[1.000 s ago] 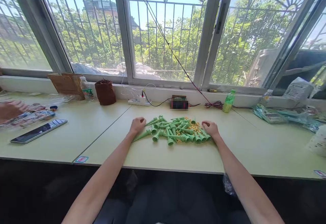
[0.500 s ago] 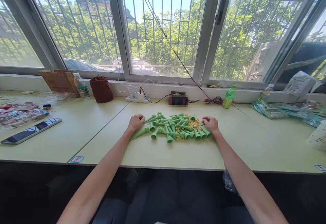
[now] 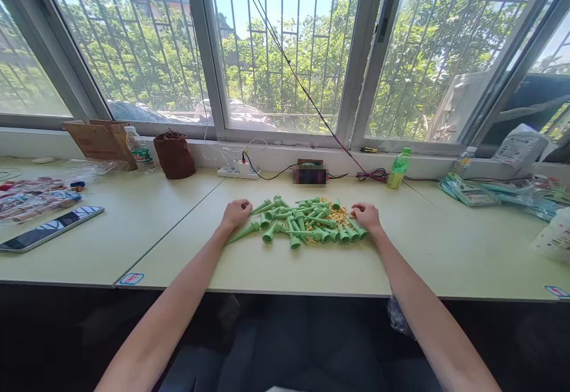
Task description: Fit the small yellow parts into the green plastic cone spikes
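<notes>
Between my two hands lies a heap of green, hollow, cone-shaped plastic spikes [image 3: 294, 239], several with their round open ends toward me. Small yellow pieces [image 3: 341, 216] are scattered among them, mostly on the heap's right side. My left hand [image 3: 236, 212] rests on the table at the heap's left edge, fingers curled in, close to a long spike [image 3: 244, 233]. At the right edge rests my right hand [image 3: 366, 215], also with its fingers curled, beside the nearest spikes. I see nothing held in either hand.
On the table [image 3: 285, 273], a phone [image 3: 51, 230], a brown pouch [image 3: 174, 154] and a water bottle [image 3: 139, 148] stand or lie left. A power strip [image 3: 237, 170], a small device [image 3: 310, 173] and a green bottle [image 3: 398, 168] line the back. Plastic packets [image 3: 472, 190] lie right.
The view has shifted very slightly. Both hands and the heap of green spikes stay where they were.
</notes>
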Demonstrator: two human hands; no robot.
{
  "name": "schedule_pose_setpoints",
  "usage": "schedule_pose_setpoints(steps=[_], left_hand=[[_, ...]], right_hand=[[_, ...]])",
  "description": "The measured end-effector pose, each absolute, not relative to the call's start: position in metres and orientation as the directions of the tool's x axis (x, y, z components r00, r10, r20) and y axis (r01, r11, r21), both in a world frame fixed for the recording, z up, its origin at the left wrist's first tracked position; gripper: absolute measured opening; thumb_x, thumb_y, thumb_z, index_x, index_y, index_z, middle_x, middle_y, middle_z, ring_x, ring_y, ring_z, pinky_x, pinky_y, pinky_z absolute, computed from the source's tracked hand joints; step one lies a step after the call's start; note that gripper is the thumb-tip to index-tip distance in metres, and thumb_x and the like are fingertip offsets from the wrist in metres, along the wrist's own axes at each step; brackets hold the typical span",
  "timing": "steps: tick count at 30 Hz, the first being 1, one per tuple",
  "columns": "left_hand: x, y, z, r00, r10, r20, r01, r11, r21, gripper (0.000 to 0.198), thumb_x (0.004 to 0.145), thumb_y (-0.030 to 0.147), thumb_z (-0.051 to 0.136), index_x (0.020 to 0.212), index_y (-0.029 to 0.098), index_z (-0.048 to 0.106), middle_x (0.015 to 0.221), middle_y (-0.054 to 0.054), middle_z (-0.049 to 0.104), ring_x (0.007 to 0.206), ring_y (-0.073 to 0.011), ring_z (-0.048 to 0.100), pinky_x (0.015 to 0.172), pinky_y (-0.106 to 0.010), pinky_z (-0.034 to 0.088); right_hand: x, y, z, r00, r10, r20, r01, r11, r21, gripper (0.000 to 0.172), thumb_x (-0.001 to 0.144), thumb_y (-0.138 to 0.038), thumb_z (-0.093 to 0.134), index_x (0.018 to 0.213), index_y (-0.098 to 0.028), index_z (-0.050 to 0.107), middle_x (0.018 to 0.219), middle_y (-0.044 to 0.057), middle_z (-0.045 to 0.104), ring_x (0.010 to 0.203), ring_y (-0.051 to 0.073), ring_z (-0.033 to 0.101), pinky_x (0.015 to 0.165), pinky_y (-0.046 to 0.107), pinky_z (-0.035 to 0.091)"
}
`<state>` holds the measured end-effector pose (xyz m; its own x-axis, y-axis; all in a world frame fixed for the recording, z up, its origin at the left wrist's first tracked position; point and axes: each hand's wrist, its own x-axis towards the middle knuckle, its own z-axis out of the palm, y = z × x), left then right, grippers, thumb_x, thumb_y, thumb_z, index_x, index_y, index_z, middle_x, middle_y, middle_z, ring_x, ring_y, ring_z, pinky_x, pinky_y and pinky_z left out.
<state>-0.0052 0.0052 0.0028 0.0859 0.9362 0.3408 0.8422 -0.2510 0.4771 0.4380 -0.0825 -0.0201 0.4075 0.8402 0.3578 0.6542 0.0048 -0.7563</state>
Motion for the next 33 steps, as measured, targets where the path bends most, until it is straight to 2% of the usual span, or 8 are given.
schedule_pose_setpoints(steps=[33], left_hand=[[-0.004,0.0025,0.0051,0.086,0.94,0.331,0.839,-0.248,0.484,0.031,0.076,0.034,0.048,0.083,0.018,0.073,0.082,-0.006,0.072,0.078,-0.0197,0.064,0.072,-0.027,0.045]], right_hand=[[0.4391,-0.0822,-0.0209,0.387,0.854,0.349,0.64,0.024,-0.768,0.023,0.067,-0.022,0.05,0.077,-0.018,0.071,0.064,0.003,0.072,0.071,0.02,0.07,0.079,0.031,0.052]])
